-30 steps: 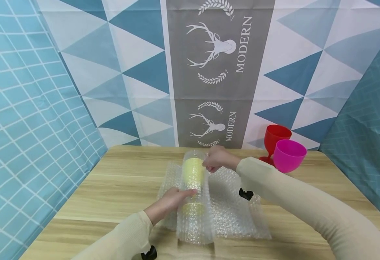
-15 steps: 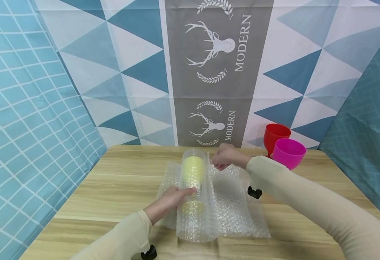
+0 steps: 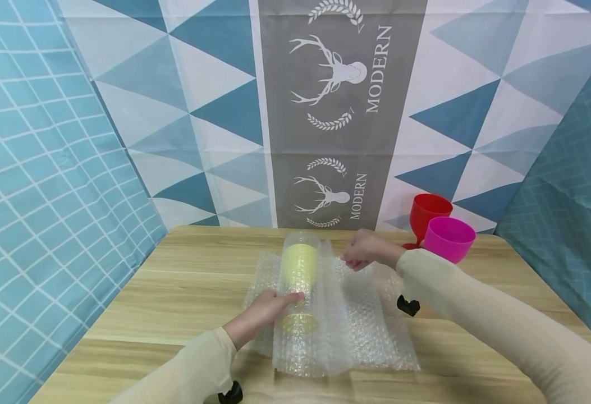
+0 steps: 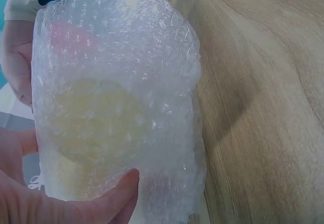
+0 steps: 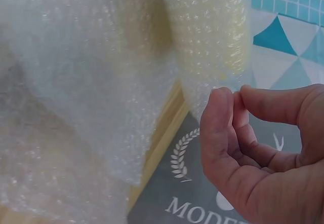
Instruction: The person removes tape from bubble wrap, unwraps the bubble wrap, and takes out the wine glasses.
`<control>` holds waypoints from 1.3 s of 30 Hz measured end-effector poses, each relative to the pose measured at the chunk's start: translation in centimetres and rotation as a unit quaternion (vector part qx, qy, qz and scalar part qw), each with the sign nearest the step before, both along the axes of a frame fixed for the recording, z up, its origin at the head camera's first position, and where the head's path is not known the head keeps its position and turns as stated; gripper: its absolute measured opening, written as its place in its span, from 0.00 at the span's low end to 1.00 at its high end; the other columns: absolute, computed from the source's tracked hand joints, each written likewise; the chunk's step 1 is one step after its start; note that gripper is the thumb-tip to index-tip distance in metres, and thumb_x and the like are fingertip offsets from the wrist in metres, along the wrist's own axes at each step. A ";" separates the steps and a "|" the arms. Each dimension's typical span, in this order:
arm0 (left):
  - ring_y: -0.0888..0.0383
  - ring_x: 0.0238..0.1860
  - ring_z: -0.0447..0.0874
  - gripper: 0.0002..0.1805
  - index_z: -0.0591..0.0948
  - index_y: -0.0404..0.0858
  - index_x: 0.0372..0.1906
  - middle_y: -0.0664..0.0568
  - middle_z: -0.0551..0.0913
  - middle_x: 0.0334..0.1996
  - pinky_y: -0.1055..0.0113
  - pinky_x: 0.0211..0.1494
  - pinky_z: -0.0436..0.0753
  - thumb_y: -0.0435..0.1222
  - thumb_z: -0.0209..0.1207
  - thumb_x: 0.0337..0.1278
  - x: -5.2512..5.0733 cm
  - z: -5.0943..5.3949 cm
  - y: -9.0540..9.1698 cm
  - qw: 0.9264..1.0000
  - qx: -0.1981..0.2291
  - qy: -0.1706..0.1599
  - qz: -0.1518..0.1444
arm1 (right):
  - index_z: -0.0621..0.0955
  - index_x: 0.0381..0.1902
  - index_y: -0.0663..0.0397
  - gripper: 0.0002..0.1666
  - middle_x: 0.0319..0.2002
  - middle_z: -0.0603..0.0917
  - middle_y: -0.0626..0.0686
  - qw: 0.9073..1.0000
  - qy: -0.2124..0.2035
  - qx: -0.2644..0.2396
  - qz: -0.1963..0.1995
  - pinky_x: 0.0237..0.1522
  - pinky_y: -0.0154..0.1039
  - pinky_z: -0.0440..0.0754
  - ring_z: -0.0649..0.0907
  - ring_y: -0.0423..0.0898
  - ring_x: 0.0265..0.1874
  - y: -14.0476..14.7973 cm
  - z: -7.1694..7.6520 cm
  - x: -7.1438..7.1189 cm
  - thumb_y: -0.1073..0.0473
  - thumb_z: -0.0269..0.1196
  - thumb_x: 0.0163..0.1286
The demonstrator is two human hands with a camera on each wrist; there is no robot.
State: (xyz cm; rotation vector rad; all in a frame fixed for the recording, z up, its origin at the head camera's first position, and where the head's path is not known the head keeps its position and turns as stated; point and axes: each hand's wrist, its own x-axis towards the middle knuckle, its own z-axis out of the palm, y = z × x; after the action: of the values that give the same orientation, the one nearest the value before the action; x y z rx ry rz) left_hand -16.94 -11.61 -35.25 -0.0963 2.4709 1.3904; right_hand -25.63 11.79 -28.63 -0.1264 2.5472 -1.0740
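A yellow object (image 3: 299, 259), blurred by its covering, lies in a roll of clear bubble wrap (image 3: 302, 356) at the middle of the table. My left hand (image 3: 262, 313) grips this roll from the left, thumb over its top; the fingers beneath are mostly hidden. To the right, my right hand (image 3: 370, 249) pinches the upper part of the wrap's loose flap (image 3: 337, 320), which is drawn partly off the roll. In the right wrist view, thumb and index fingertips meet at the wrap's edge. More bubble wrap (image 3: 376, 325) lies spread underneath, mostly to the right.
A red goblet (image 3: 424, 219) stands at the table's back right. Just in front of it is a magenta cup (image 3: 449, 241), its lower part hidden by my right sleeve. A patterned cloth (image 3: 320, 112) hangs behind the wooden table (image 3: 174, 292).
My right hand has moved to the right, away from the roll, and the flap of bubble wrap has come away with it. The left hand keeps its hold in the same place.
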 end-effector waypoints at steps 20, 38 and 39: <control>0.56 0.31 0.70 0.26 0.70 0.41 0.25 0.52 0.71 0.26 0.66 0.34 0.73 0.60 0.59 0.52 -0.3 0.2 0.4 1.000 -0.007 0.007 -0.001 | 0.79 0.24 0.63 0.11 0.18 0.78 0.48 1.000 -0.015 0.010 -0.008 0.33 0.35 0.86 0.78 0.39 0.20 1.4 -0.1 -0.3 0.63 0.61 0.65; 0.53 0.36 0.74 0.39 0.74 0.25 0.48 0.46 0.76 0.35 0.58 0.42 0.78 0.59 0.61 0.50 -0.1 -0.5 0.6 1.000 -0.005 -0.001 0.005 | 0.77 0.34 0.66 0.12 0.21 0.78 0.46 0.992 -0.096 -0.085 -0.008 0.36 0.32 0.86 0.78 0.37 0.23 3.8 -2.7 0.3 0.59 0.59 0.69; 0.52 0.39 0.75 0.41 0.73 0.24 0.50 0.45 0.77 0.38 0.57 0.44 0.79 0.59 0.61 0.50 -0.1 -0.5 0.6 1.000 -0.006 0.001 0.004 | 0.78 0.34 0.66 0.12 0.21 0.79 0.46 0.991 -0.098 -0.089 -0.008 0.37 0.32 0.86 0.79 0.37 0.23 4.0 -2.7 0.4 0.59 0.59 0.69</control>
State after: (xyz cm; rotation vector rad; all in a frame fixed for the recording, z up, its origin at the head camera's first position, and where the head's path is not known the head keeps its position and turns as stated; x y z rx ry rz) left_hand -17.04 -11.02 -35.73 -0.1076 2.4845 1.3793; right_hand -25.22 15.75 -31.32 -0.0442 2.2817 -1.2535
